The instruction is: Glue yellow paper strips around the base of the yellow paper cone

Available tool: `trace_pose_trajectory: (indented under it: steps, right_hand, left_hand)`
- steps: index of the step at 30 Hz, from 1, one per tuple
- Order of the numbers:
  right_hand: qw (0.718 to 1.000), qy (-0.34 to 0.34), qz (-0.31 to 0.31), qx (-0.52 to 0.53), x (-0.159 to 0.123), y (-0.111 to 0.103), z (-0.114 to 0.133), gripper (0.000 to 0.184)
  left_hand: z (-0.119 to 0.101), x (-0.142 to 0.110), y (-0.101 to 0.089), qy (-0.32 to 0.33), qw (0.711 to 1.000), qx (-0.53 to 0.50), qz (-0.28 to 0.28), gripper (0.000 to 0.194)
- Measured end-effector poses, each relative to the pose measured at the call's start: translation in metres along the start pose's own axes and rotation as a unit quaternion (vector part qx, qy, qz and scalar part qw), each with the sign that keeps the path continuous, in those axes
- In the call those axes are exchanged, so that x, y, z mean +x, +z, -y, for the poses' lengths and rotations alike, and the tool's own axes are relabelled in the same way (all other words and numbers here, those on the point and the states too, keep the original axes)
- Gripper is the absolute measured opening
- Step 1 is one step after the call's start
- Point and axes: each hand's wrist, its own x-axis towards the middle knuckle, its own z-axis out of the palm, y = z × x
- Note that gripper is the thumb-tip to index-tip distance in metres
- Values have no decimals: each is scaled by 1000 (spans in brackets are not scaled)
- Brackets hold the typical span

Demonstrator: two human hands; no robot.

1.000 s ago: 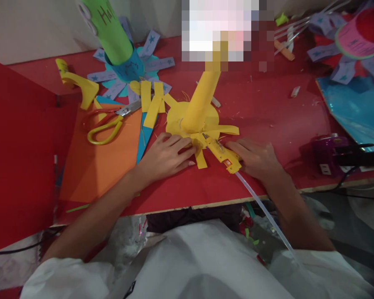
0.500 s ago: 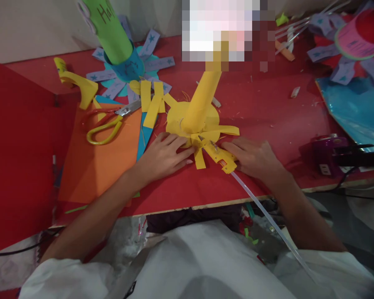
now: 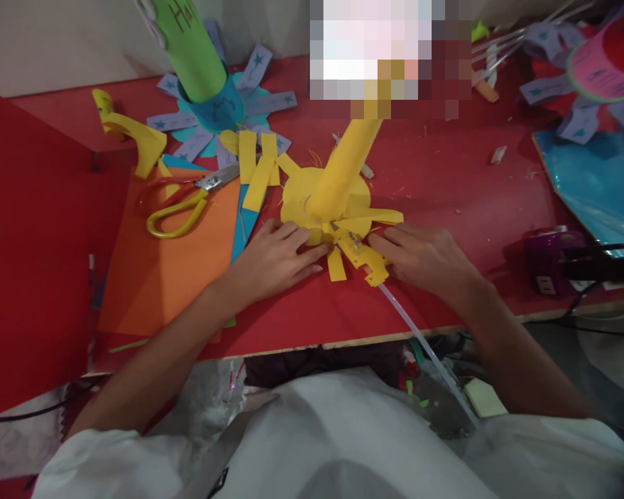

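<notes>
Head view of a red table (image 3: pixel 447 173) with a paper craft at centre. Yellow paper tube (image 3: pixel 340 173) standing tilted on a yellow paper disc (image 3: pixel 296 197), top end hidden by a blurred patch. Yellow strips (image 3: pixel 379 216) fanned out from the disc's rim, one short strip (image 3: pixel 335 263) pointing toward the table's near edge. Left hand (image 3: pixel 275 260) lying flat just left of that short strip, fingers spread narrowly and pressed on the disc's near rim, gripping nothing. Right hand (image 3: pixel 426 256) just right of the disc, fingers curled around a yellow glue gun (image 3: pixel 364 255); nozzle aimed at the base of the tube, touching the strips there or just above them, exact contact not clear. Clear glue stick (image 3: pixel 421 343) trailing from the gun's rear past the table's near edge. Left of the disc: loose yellow strips (image 3: pixel 257 170), a blue paper wedge (image 3: pixel 242 232), an orange sheet (image 3: pixel 171 270) carrying scissors (image 3: pixel 182 201) with yellow and red handles. Beyond these, a green tube (image 3: pixel 192 52) set in a blue cup ringed by pale purple star strips (image 3: pixel 273 102). Curled yellow scrap (image 3: pixel 130 138) farther left. Far right of the disc: a purple device (image 3: pixel 548 253) with a black cable, a shiny blue sheet (image 3: pixel 598 180), a pink-rimmed craft (image 3: pixel 600 59).
</notes>
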Motion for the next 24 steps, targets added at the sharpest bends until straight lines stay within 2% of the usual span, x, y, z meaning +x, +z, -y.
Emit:
trace_pose_trajectory:
  steps: [3, 16, 19, 22, 24]
  right_hand:
    - [1000, -3, -9, -15, -2, -1, -2, 20]
    - [999, -30, -16, -12, 3, -4, 0, 29]
    - [999, -35, -10, -8, 4, -3, 0, 31]
    - [999, -33, 0, -4, 5, -1, 0, 30]
    - [1000, -27, 5, -2, 4, 0, -1, 31]
  left_hand:
    - [0, -1, 0, -1, 1000, -11, -1, 37]
    - [2, -7, 1, -25, 998, -64, -9, 40]
    - [4, -8, 3, -72, 994, -72, -27, 43]
    - [9, -11, 4, -122, 991, -49, -37, 33]
    - [12, -12, 3, -126, 990, -53, -32, 28]
